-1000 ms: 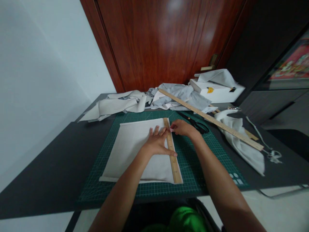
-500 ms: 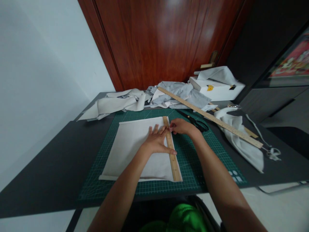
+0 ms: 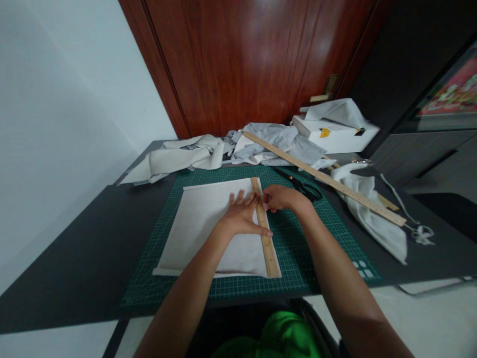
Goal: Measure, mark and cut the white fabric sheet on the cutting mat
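A piece of white cloth (image 3: pixel 203 223) lies flat on a green cutting mat (image 3: pixel 298 253), with its edges folded at the sides. Along its right edge lies a short wooden ruler (image 3: pixel 269 253). My left hand (image 3: pixel 240 216) is spread flat over the cloth and ruler, thumb and fingertips pressing on the ruler. At the ruler's right side, my right hand (image 3: pixel 278 198) pinches a small pinkish piece (image 3: pixel 265 206), mostly hidden by the fingers, against the cloth edge. Black-handled scissors (image 3: pixel 301 187) rest on the mat just beyond my right hand.
A long wooden ruler (image 3: pixel 328 180) slants across the right side over grey cloth (image 3: pixel 283 141) and a white cloth piece with a cord (image 3: pixel 361 199). Cream cloth strips (image 3: pixel 182 161) lie at back left. A white box (image 3: pixel 339 136) stands at back right.
My right hand, with the small pinkish piece, has slid slightly toward me along the ruler's right edge. My left hand, the ruler and the cloth stay in place.
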`<state>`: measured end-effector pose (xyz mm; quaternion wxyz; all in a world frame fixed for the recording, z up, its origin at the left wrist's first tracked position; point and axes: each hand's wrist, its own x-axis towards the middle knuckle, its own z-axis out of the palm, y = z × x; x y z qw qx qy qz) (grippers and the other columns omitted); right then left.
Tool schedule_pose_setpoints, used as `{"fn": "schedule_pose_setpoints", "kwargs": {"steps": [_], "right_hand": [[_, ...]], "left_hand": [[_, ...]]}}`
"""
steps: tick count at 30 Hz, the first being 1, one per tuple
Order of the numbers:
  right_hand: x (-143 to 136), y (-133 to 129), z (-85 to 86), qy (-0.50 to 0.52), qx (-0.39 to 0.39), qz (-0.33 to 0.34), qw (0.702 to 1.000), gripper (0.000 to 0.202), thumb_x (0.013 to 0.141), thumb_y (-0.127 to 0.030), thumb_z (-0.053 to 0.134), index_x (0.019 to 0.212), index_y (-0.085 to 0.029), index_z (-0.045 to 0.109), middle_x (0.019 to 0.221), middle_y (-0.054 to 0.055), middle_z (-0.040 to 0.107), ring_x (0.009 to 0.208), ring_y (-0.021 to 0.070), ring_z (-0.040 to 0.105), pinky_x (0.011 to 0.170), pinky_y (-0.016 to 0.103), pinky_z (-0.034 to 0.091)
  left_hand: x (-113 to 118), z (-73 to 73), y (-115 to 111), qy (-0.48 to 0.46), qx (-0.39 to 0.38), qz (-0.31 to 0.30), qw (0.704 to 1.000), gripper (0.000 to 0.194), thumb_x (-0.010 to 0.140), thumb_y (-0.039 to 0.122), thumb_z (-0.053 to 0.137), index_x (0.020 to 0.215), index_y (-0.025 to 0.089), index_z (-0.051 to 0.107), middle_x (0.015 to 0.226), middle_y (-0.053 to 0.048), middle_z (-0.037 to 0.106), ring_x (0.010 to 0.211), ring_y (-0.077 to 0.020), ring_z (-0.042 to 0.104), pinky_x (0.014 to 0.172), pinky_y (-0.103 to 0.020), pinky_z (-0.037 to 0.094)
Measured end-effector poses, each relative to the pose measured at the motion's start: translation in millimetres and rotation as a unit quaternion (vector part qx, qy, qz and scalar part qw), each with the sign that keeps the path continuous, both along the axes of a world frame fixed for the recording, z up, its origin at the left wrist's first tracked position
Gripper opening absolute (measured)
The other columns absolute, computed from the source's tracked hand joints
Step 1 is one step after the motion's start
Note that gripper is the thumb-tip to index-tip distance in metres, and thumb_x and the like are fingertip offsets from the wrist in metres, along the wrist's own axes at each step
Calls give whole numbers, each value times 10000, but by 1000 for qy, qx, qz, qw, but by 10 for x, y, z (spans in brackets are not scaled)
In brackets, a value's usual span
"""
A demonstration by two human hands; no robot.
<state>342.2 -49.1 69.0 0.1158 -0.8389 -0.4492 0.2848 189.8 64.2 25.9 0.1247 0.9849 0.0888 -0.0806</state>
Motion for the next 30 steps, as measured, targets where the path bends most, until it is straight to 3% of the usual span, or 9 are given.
{"fn": "schedule_pose_setpoints", "kwargs": {"steps": [5,11,14,17,20,24,30], "right_hand": [[-81,-38,35,50,-62,33,996,115,731,-86,782,730,-192,739,539,-15,677,539,143,642,580,237,456],[30,-157,45,87,-75,13,993,157,788,-95,757,905,-199,754,585,-25,699,572,140,676,621,238,518],[218,-192,18,40,-35,-38,998,140,888,-157,718,1026,-176,729,712,0,724,680,153,698,666,263,549],[387,-195,-55,-12,-1,-89,996,249,989,-331,670,1174,-164,679,1049,60,732,891,192,708,791,367,600],[481,-180,-149,-35,9,-120,992,356,999,-403,659,1280,-184,640,1270,92,669,1042,233,686,880,449,602],[526,-162,-232,-61,11,-143,988,372,993,-392,668,1304,-191,633,1309,101,655,1086,248,676,910,465,593],[605,-240,-239,-140,38,-182,973,364,992,-391,669,1298,-196,638,1322,102,651,1112,254,669,929,469,585]], "left_hand": [[2,-12,2,-3,-4,-3,1000,1421,594,1006,576,1681,208,126,1757,-107,82,1591,-458,-87,1247,-660,-94],[-12,-7,-2,-8,-1,-1,1000,1408,602,999,575,1681,220,118,1757,-101,97,1591,-464,-76,1248,-665,-83],[-28,-10,14,-20,-7,-5,1000,1408,599,1004,575,1681,228,116,1757,-96,103,1593,-462,-69,1250,-668,-81],[-44,-11,36,-30,-21,-9,999,1427,579,1010,591,1678,224,132,1753,-106,121,1594,-465,-50,1257,-661,-74],[-55,-10,55,-38,-26,-6,999,1434,575,990,630,1674,208,141,1747,-136,139,1597,-459,-28,1270,-632,-54],[-67,-14,100,-50,-22,0,998,1415,596,928,692,1660,149,178,1736,-182,156,1587,-487,10,1282,-593,16],[-83,-12,231,-58,-11,11,998,1316,655,881,692,1653,168,213,1737,-155,175,1595,-448,69,1292,-523,80]]}}
